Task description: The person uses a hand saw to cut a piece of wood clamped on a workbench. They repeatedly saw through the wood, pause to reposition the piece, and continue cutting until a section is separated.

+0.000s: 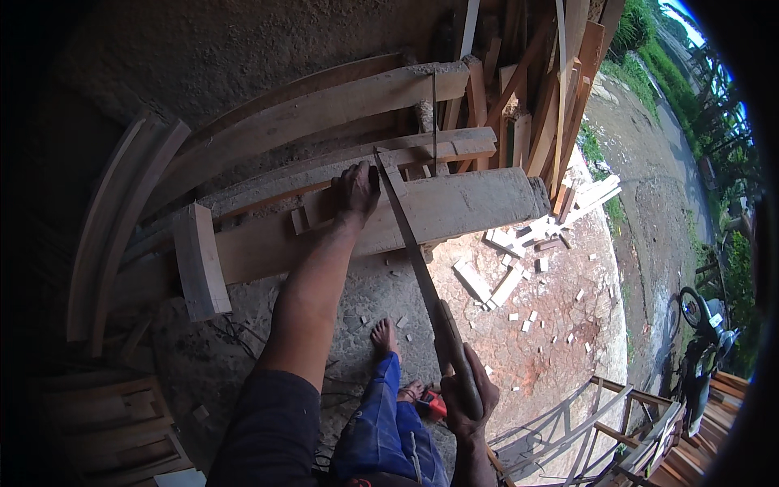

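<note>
The right hand point(473, 398) was closed round the handle of a saw point(412, 247), whose blade slanted away over the thick plank serving as a table point(479, 203). Beyond, the left hand point(355, 193) bent over a short wooden piece point(320, 208) on that plank, beside the blade, probably to steady it; its fingertips were hidden, so I couldn't tell whether it gripped. Farther off, leaning timber point(560, 105) overlapped confusingly, tops cut off.
</note>
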Tool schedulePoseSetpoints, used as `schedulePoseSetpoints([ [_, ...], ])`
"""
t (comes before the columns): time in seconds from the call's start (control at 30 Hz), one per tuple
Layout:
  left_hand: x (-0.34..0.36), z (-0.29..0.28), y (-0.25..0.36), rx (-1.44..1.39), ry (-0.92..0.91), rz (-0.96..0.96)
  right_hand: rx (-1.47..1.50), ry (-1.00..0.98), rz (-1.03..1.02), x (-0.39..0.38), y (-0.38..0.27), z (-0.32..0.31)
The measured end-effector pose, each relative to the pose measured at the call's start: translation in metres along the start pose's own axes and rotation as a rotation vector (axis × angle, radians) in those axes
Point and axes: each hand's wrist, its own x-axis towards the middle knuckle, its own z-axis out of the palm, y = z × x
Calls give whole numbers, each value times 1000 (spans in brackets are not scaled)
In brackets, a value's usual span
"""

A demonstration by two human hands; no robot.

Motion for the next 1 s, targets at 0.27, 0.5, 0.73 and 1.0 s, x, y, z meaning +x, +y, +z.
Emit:
schedulePoseSetpoints([
  [0.27,-20,-3,3,-13,-71,28,-76,16,-121,-13,0,-9],
  [0.5,-24,2,0,23,-8,46,-52,-1,-111,-23,10,-7],
  [0.73,-21,-8,3,0,-24,25,3,32,-68,-21,10,4],
  [1.0,-22,-3,3,45,-26,70,-4,1,-106,45,16,39],
])
